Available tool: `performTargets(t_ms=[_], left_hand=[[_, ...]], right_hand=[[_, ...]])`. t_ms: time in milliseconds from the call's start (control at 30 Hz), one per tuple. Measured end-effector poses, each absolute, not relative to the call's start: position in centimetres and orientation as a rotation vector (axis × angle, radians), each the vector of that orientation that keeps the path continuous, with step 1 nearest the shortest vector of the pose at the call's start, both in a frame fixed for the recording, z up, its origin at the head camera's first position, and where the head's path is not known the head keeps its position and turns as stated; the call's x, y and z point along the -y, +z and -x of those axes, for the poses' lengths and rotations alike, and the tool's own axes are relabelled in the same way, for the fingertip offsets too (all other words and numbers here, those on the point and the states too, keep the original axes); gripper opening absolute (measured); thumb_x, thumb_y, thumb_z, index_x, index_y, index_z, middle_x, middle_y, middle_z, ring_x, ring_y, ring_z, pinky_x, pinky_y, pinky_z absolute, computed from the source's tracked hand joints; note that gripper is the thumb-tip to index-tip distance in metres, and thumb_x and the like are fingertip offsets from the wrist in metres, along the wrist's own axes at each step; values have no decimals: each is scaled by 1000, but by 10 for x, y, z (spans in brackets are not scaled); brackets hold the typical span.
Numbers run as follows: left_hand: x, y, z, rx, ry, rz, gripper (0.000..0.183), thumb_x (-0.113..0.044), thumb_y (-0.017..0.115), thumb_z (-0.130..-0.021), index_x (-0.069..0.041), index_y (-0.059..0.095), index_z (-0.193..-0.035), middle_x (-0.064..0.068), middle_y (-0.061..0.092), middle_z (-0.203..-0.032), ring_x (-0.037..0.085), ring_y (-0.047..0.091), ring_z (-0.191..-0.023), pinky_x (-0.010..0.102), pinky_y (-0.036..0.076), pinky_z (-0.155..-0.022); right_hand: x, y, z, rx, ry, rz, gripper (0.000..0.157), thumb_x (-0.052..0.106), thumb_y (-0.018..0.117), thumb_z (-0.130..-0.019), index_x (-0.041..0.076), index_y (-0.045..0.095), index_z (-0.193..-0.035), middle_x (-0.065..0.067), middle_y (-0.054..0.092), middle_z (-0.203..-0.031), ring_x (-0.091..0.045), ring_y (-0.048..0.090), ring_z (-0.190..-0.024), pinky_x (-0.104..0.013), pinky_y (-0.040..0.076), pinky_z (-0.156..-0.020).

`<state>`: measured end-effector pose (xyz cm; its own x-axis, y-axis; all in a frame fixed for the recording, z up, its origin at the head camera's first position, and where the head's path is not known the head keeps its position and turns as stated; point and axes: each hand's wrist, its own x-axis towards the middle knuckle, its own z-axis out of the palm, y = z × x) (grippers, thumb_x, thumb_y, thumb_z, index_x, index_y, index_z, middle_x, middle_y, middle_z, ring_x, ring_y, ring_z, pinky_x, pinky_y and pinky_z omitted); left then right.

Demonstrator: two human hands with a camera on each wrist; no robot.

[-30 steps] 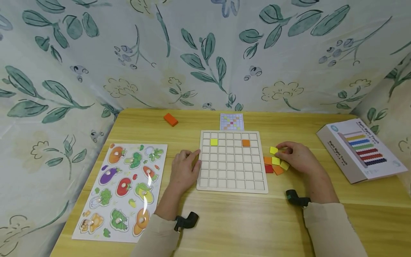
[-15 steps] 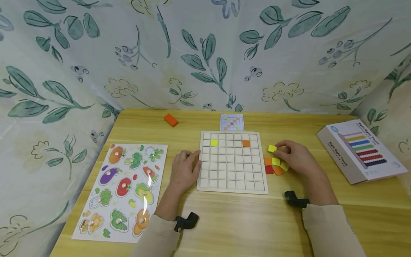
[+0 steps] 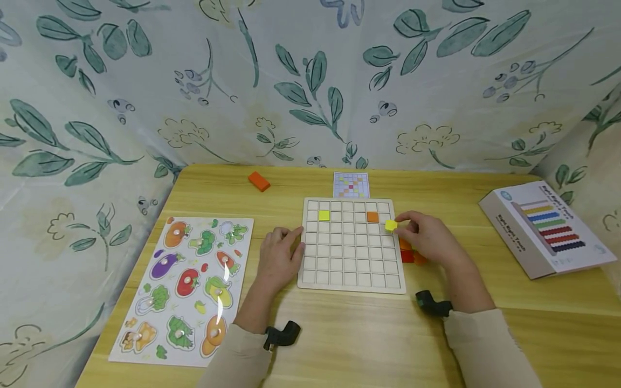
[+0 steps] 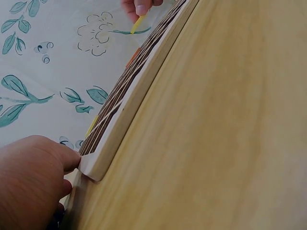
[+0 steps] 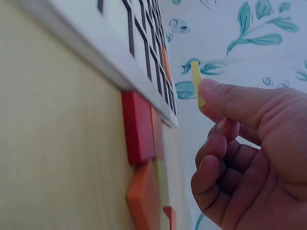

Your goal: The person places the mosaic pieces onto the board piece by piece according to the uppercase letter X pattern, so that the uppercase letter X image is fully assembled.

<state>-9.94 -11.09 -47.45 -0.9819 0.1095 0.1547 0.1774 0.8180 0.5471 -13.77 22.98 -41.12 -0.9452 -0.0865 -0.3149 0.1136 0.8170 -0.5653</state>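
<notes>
My right hand (image 3: pixel 429 240) pinches a yellow square tile (image 3: pixel 390 226) between thumb and fingertips, over the right rim of a pale wooden grid board (image 3: pixel 350 289). In the right wrist view the tile (image 5: pixel 196 79) is held up on edge. My left hand (image 3: pixel 278 261) touches the board's left edge with index finger and thumb; the left wrist view shows its fingers at the board's corner. A yellow tile (image 3: pixel 324 215) and an orange tile (image 3: pixel 372 217) lie in the board's second row. Loose tiles, a red one (image 3: pixel 407 256) among them, lie beside the board, partly hidden by my right hand.
A printed pattern card (image 3: pixel 351 186) lies behind the board. An orange block (image 3: pixel 259 181) is at the back left. A vegetable puzzle board (image 3: pixel 242 231) lies at the left, and a white box (image 3: pixel 521 237) stands at the right. A floral cloth (image 3: pixel 310 108) hangs behind the table.
My right hand has lifted the yellow tile from beside the loose tiles and carried it left to the board's right rim. The left hand has stayed in place.
</notes>
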Motion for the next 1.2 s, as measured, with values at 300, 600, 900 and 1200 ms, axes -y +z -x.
performTargets(t_ms=[300,600,900,1200], left_hand=[[111,-477,101,2888,-888,227,40,-28,60,-102,-18,63,-141,9,57,-116,27,50,-100,47,42,-94],[111,-478,101,2875,-881,236,40,-28,60,-102,-18,63,-141,10,58,-116,27,51,-99,47,43,-92],[112,-477,100,2881,-882,233,41,-28,60,-102,-18,63,-141,10,58,-118,27,51,-101,47,43,-93],[112,-477,100,2885,-888,228,41,-29,60,-102,-18,63,-142,10,58,-118,26,51,-101,47,43,-93]], right_hand=[[-204,-412,138,-2636,-885,77,33,30,67,-100,16,62,-129,-8,51,-88,-21,49,-72,-30,38,-60],[-180,-414,140,-2676,-898,178,27,28,68,-99,16,65,-124,-5,50,-83,-20,48,-72,-31,37,-61],[-156,-417,145,-2681,-926,295,25,24,68,-98,15,67,-121,-4,51,-80,-19,47,-70,-32,37,-63],[-134,-425,150,-2681,-926,316,25,25,69,-98,15,67,-120,-2,51,-78,-18,46,-67,-31,36,-63]])
